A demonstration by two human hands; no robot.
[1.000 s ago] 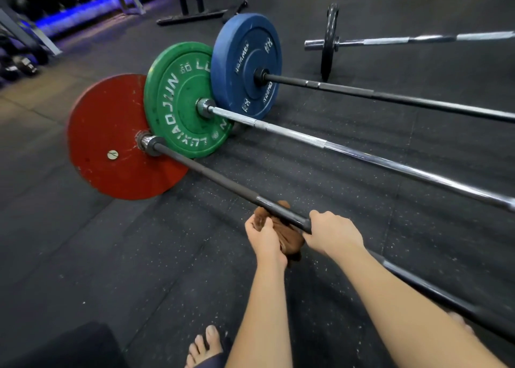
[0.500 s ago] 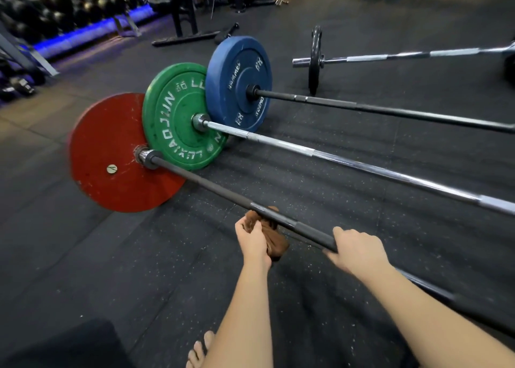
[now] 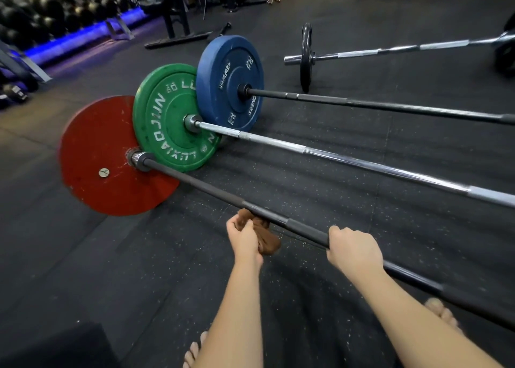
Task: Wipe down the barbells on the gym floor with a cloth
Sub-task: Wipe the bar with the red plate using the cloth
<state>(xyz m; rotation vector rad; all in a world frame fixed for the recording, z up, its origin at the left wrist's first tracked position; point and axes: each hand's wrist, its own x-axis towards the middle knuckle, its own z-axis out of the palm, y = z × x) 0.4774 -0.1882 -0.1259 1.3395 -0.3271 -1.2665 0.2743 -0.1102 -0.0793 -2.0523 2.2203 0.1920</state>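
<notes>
- While gripped by both hands, long black steel barbell shaft (image 3: 200,183): judged heavy, rigid, matte; best held at mid-shaft, clear of the round red rubber bumper plate (image 3: 97,156) out past the left hand.
- Left hand (image 3: 244,240): fingers curled round a bunched brown fabric cloth (image 3: 269,244), which touches the underside of the shaft; judged soft, light, easy to slide.
- Right hand (image 3: 355,252): closed over the shaft, just right of the cloth; likely a steadying hold.
- Beyond both hands: chrome bar (image 3: 362,164) with green plate (image 3: 167,116); second black bar (image 3: 390,106) with blue plate (image 3: 231,69).
- Beneath the hands: dark speckled rubber gym floor (image 3: 139,256), judged firm, non-slip; bare toes (image 3: 195,351) nearby.
- Far off to the left: dumbbell rack (image 3: 41,13), blue light strip (image 3: 83,37).
</notes>
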